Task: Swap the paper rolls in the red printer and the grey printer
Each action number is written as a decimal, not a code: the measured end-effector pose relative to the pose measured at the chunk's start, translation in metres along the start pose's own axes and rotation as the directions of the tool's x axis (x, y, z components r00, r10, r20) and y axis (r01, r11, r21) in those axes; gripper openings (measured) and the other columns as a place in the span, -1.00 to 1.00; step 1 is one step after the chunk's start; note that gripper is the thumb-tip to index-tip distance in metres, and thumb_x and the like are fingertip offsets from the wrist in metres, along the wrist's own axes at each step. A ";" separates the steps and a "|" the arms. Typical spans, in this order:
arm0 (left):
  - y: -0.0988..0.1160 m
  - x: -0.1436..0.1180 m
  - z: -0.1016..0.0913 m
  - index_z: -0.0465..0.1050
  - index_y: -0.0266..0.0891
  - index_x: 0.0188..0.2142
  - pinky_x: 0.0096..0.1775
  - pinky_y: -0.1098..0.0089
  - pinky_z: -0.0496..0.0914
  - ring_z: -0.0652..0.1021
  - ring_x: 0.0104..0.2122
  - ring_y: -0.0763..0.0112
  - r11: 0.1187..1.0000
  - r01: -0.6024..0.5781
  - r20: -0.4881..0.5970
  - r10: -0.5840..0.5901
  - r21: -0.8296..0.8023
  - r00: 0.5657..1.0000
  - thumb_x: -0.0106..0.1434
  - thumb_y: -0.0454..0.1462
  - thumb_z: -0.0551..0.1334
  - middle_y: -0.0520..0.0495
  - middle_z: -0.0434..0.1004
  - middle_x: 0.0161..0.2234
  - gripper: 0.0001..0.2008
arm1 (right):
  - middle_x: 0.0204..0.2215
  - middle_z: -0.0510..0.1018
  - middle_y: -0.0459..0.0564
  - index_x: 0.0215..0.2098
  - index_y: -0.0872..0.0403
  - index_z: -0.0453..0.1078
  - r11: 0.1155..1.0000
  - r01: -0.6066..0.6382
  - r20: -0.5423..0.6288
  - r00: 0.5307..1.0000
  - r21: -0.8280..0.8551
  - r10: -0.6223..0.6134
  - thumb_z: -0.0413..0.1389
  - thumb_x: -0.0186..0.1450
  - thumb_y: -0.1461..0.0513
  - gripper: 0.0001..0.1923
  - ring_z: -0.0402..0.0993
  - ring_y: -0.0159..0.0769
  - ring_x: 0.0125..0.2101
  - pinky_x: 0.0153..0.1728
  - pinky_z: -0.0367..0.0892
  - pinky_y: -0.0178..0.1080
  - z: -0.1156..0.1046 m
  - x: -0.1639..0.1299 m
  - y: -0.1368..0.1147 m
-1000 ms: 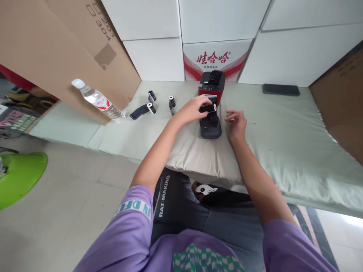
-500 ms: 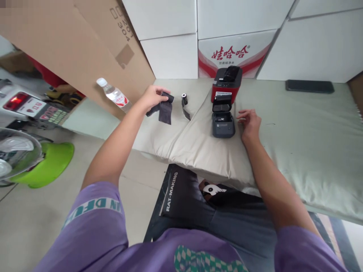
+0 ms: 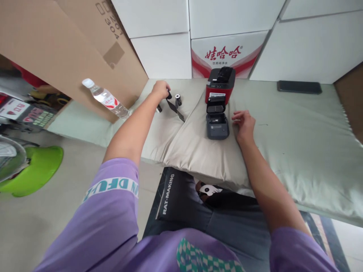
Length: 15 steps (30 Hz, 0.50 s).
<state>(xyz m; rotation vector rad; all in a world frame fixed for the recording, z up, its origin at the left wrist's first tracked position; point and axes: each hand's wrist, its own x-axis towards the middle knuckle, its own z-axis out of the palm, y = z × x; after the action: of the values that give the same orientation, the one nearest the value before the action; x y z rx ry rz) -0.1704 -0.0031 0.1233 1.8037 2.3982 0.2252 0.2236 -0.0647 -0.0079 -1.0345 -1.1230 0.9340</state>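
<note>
My left hand (image 3: 161,90) is closed on a small black roll (image 3: 169,94) above the far left part of the cushioned surface. Below it a dark strip (image 3: 176,110) slants toward the front; which roll it belongs to, I cannot tell. Just right of that hand stands a second small roll (image 3: 178,99) with a pale end. Another dark piece (image 3: 159,108) shows partly behind my forearm. My right hand (image 3: 244,124) rests on the cushion, fingers loosely curled and apart, holding nothing. To its left sits a small dark label printer (image 3: 217,130), lid raised.
Behind the label printer stands a red and black printer (image 3: 219,86). A phone-like black slab (image 3: 299,87) lies at the far right. A water bottle (image 3: 107,99) leans near the big cardboard box (image 3: 85,41). White boxes (image 3: 161,56) line the back.
My left hand has moved farther back with the black roll, close to the standing roll. The view has shifted slightly. My right hand keeps its place beside the label printer.
</note>
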 end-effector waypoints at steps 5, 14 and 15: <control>0.004 0.014 0.017 0.68 -0.34 0.06 0.24 0.25 0.44 0.63 0.16 0.13 0.995 0.040 0.101 -0.050 0.095 0.994 0.13 -0.44 0.40 -0.27 0.72 0.14 -0.55 | -0.27 0.60 -0.01 -0.49 0.01 0.44 1.000 0.002 0.013 1.000 0.009 -0.002 0.04 0.37 -0.35 -0.33 0.52 -0.36 -0.36 -0.38 0.37 -0.25 0.002 0.001 0.001; -0.004 0.017 0.004 0.63 -0.17 0.18 0.28 0.09 0.45 0.65 0.15 0.03 0.995 0.089 0.143 -0.095 0.047 0.985 0.10 -0.30 0.51 -0.22 0.69 0.20 -0.39 | -0.30 0.61 0.00 -0.45 0.00 0.46 1.000 -0.018 0.010 1.000 0.012 0.018 0.03 0.37 -0.36 -0.33 0.50 -0.35 -0.39 -0.41 0.36 -0.24 0.006 0.003 0.001; 0.001 0.009 -0.001 0.61 -0.16 0.21 0.29 0.07 0.43 0.61 0.19 0.03 0.996 0.093 0.063 -0.093 0.016 0.994 0.15 -0.27 0.48 -0.21 0.67 0.24 -0.40 | -0.31 0.61 0.00 -0.45 0.00 0.46 1.000 -0.027 0.007 1.000 0.017 0.026 0.04 0.36 -0.35 -0.34 0.49 -0.35 -0.40 -0.41 0.34 -0.25 0.007 0.003 0.000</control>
<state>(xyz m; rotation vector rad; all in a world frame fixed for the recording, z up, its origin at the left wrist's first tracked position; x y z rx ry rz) -0.1725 0.0059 0.1244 1.6727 2.4373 0.1405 0.2178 -0.0607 -0.0068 -1.0356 -1.1077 0.9670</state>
